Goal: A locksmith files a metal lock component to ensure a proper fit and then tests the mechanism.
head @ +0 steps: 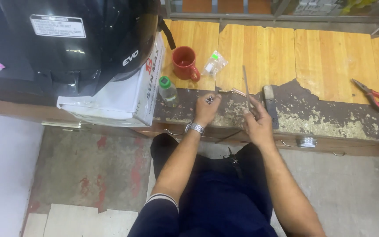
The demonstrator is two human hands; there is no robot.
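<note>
Head view looks down on a long wooden workbench [259, 48] with worn, peeling front edge. On the far left sits a black helmet [80, 39] on top of a white cardboard box [123, 96]. Near the box stand a red mug [184, 62] and a small clear bottle with green cap [168, 90]; red-handled pliers [373, 95] lie far to the right.

At the bench edge, the right hand [256, 123] pinches a thin metal rod [246, 85] near its lower end, and the rod points up and away. It looks stiff, light and a little slippery, so a hold close to the end seems steadier. The left hand [206, 107], with a watch on its wrist, closes its fingertips on a small metal piece [209, 100]; I cannot tell what it is. A little plastic bag [213, 65] lies just beyond.
</note>
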